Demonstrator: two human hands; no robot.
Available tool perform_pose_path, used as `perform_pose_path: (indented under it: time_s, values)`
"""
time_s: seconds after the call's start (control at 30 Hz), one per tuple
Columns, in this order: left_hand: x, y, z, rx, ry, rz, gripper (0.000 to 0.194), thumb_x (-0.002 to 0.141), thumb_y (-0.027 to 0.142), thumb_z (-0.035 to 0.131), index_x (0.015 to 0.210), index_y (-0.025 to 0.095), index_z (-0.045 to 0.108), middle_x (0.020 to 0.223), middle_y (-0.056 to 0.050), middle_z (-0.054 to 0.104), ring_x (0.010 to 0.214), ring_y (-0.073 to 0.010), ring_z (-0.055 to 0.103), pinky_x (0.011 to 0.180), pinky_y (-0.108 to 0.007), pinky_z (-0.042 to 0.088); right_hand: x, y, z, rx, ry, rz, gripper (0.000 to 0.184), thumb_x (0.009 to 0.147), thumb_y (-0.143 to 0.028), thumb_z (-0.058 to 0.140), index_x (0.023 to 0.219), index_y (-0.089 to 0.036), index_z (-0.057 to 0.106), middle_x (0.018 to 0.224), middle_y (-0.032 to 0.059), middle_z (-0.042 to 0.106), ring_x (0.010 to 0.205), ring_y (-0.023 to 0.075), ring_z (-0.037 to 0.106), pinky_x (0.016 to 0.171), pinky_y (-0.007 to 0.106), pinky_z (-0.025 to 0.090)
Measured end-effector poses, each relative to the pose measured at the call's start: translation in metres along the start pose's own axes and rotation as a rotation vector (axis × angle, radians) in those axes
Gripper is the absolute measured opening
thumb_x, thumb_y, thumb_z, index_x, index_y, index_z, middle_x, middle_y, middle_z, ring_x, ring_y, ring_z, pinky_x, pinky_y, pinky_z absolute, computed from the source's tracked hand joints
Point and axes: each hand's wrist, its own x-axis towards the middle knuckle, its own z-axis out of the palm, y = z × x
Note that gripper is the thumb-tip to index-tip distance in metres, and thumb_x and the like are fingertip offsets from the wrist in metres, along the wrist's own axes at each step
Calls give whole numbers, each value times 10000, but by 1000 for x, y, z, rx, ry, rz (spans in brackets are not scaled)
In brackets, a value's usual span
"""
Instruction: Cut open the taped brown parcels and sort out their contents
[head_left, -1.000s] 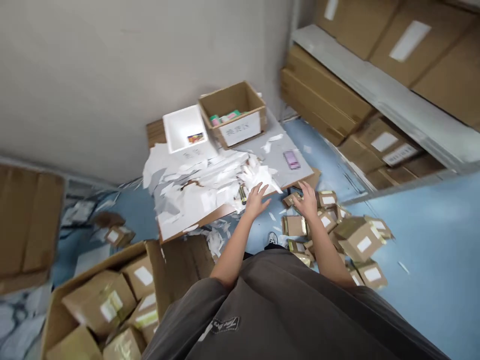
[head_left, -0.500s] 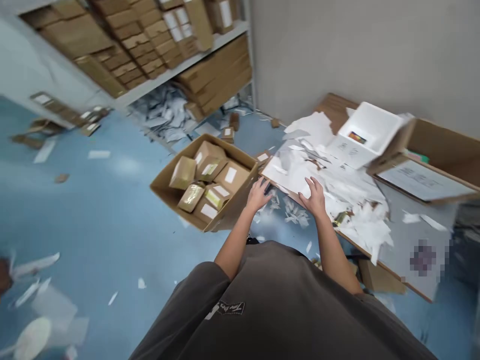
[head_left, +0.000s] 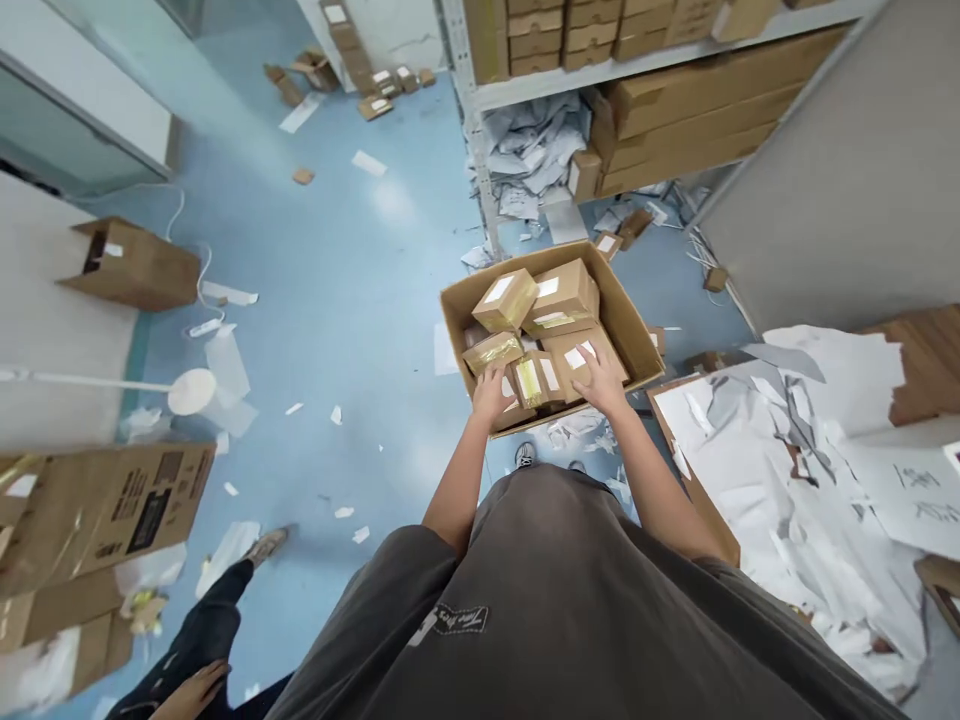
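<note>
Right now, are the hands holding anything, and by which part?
Nothing appears held: the left hand and right hand are open over brown rectangular cardboard parcels; whether they touch cannot be told.

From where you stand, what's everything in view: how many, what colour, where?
Carton: one, brown, centre
Small boxes: at least six, brown, inside
Shelf: one, pale, top right
Shelf boxes: many, brown, on it
Paper heap: one, white, under shelf
Table: one, brown, right
Torn paper: many, white, on table
Bin: one, white, right
Big boxes: several, brown, lower left
Open box: one, brown, left
Disc: one, white, left
Scraps: many, white, on blue floor
Other person: one, dark trousers, lower left
Shirt: one, grey, bottom
Left fingers: one set, bare, carton's left
Right fingers: one set, bare, carton's right
</note>
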Motion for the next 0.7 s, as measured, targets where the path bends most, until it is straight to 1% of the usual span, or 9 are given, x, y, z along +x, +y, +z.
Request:
perform_pose_path:
  time_s: [0.07, 0.17, 0.27, 0.37, 0.47, 0.57, 0.63, 0.7]
  values:
    - [9, -16, 8, -11, -23, -106, 1030, 783, 350, 930, 1656, 244, 392, 1764, -197, 308, 1572, -428, 392, 1232, -532, 433, 29, 1, 20, 17, -86, -42, 824, 865, -312, 759, 1635, -263, 469, 1717, 137, 358, 1574, 408, 349, 1272, 627, 374]
    - [20, -32, 26, -45, -39, -201, 1101, 770, 388, 937, 1683, 268, 334, 1791, -195, 241, 1587, -426, 372, 1238, -542, 423, 67, 10, 49, 40, -214, -109, 843, 860, -308, 765, 1643, -278, 456, 1746, 120, 322, 1588, 403, 336, 1283, 621, 363]
    - [29, -40, 44, -87, -20, -275, 1137, 782, 407, 927, 1709, 280, 281, 1806, -195, 197, 1611, -417, 337, 1272, -557, 379, 100, 24, 80, 73, -342, -159, 854, 858, -297, 766, 1650, -268, 448, 1762, 126, 299, 1591, 413, 333, 1279, 627, 365]
    - [44, -45, 58, -99, 0, -356, 1158, 775, 375, 931, 1720, 280, 270, 1807, -190, 199, 1630, -431, 289, 1295, -584, 341, 126, 36, 114, 102, -459, -162, 859, 845, -285, 781, 1642, -263, 461, 1756, 137, 315, 1588, 429, 337, 1255, 643, 392]
    - [73, -54, 68, -91, 3, -409, 1201, 750, 320, 946, 1733, 278, 257, 1813, -178, 183, 1652, -447, 213, 1296, -602, 337, 143, 44, 150, 113, -547, -161, 859, 823, -262, 804, 1621, -269, 487, 1744, 135, 343, 1582, 419, 349, 1255, 635, 401]
    - [110, -70, 75, -58, -10, -387, 1236, 751, 247, 923, 1754, 253, 200, 1830, -168, 105, 1678, -451, 92, 1299, -615, 326, 156, 45, 186, 113, -615, -179, 848, 809, -238, 819, 1599, -269, 511, 1746, 132, 345, 1588, 418, 335, 1248, 631, 415]
    - [134, -84, 80, -48, -10, -356, 1195, 779, 197, 868, 1758, 240, 183, 1836, -156, 70, 1683, -449, 33, 1306, -630, 296, 162, 45, 207, 105, -645, -173, 865, 805, -222, 826, 1607, -262, 504, 1761, 136, 313, 1599, 433, 310, 1247, 637, 415]
    - [151, -96, 87, -53, -4, -343, 1099, 817, 150, 790, 1751, 221, 215, 1829, -162, 113, 1684, -443, 15, 1315, -639, 260, 166, 45, 225, 92, -641, -166, 899, 804, -209, 831, 1630, -264, 479, 1782, 133, 260, 1613, 449, 276, 1260, 643, 394]
